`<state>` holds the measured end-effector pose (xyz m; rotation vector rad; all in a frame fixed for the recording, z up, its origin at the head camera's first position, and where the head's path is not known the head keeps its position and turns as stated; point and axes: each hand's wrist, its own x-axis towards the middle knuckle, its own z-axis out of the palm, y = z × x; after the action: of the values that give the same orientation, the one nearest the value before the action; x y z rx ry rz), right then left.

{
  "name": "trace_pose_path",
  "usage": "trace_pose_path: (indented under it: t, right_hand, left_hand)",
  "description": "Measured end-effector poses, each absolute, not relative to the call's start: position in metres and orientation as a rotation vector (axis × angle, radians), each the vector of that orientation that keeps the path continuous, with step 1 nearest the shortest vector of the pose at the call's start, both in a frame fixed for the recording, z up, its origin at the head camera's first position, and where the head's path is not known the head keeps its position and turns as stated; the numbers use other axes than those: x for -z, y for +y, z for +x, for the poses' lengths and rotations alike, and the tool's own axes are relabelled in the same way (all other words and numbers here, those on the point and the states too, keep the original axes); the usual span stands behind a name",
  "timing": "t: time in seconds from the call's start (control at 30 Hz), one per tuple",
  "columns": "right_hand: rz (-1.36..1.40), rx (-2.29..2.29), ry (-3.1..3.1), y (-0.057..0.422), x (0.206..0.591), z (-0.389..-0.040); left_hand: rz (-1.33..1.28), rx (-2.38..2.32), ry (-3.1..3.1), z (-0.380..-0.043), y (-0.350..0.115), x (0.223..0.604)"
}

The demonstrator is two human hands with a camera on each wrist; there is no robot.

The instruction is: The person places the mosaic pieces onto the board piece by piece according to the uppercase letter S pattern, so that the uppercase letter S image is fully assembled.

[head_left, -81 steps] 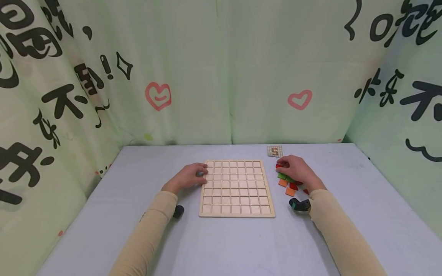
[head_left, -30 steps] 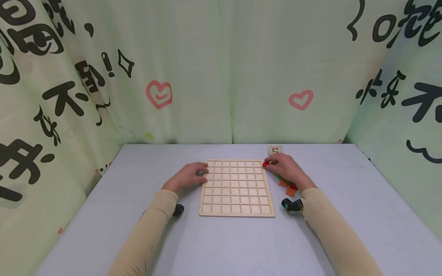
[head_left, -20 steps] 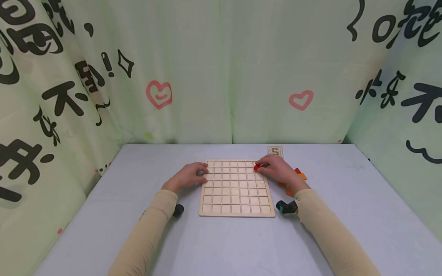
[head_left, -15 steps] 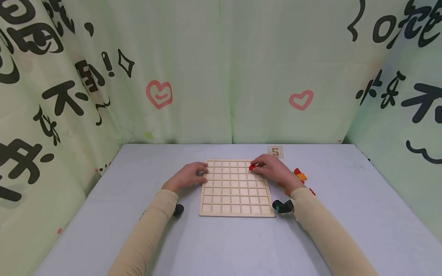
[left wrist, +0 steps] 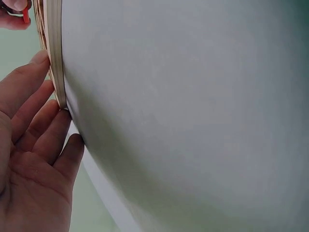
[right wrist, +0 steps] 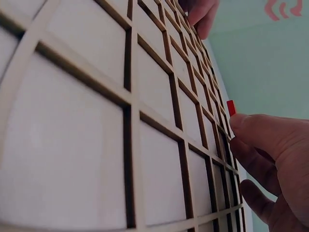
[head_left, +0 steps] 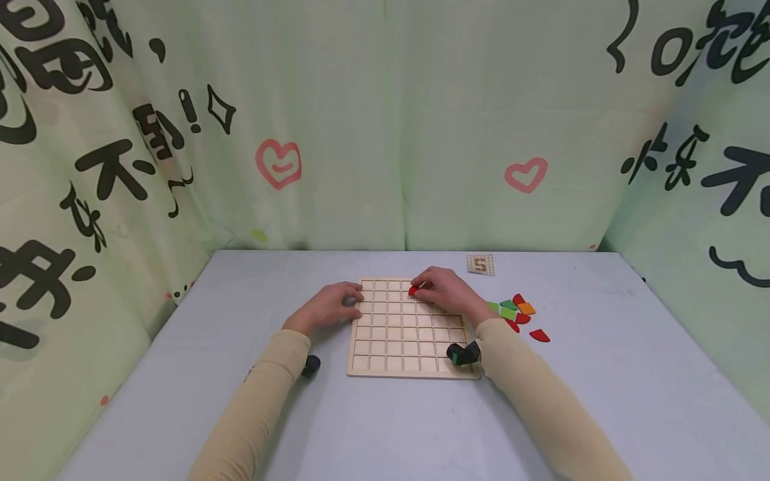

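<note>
A pale wooden grid board (head_left: 391, 374) lies on the table before me. My left hand (head_left: 329, 307) rests at its left edge. In the left wrist view, that hand's thumb and fairly straight fingers (left wrist: 67, 154) touch the board's side. Over the upper middle cells, my right hand (head_left: 448, 292) pinches a small red tile (head_left: 413, 290) between thumb and fingertips. The right wrist view shows the tile's red edge (right wrist: 231, 108) sticking out past the thumb, with the other fingers bent close over the grid. Most of the tile is hidden by the fingers.
Right of the board lies a loose cluster of red, orange and green tiles, among them an orange tile (head_left: 526, 308) and a separate red tile (head_left: 539, 335). A small patterned card (head_left: 480, 264) lies behind them. A printed curtain (head_left: 385, 133) encloses the table's back and sides.
My right hand has lifted a red tile from the cluster and carried it left, across the board's right edge to its upper middle. The cluster is uncovered. My left hand has stayed in place.
</note>
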<state>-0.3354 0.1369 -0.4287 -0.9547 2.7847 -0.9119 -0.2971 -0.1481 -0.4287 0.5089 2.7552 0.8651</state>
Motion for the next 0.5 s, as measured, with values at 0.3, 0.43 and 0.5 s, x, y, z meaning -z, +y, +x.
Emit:
trace_pose_path:
  t: [0.3,0.43,0.5]
  right_hand:
    - [-0.98,0.775,2.791,0.113,0.429,-0.339]
    - [-1.022,0.732,2.805,0.106,0.43,-0.338]
    - [-1.015,0.727,2.808,0.103,0.431,-0.338]
  left_hand:
    - [0.521,-0.851,2.762,-0.298,-0.148,0.43]
    - [0.513,-0.851,2.761,-0.299,-0.147,0.43]
    - [0.502,-0.855,2.755,-0.299,-0.147,0.43]
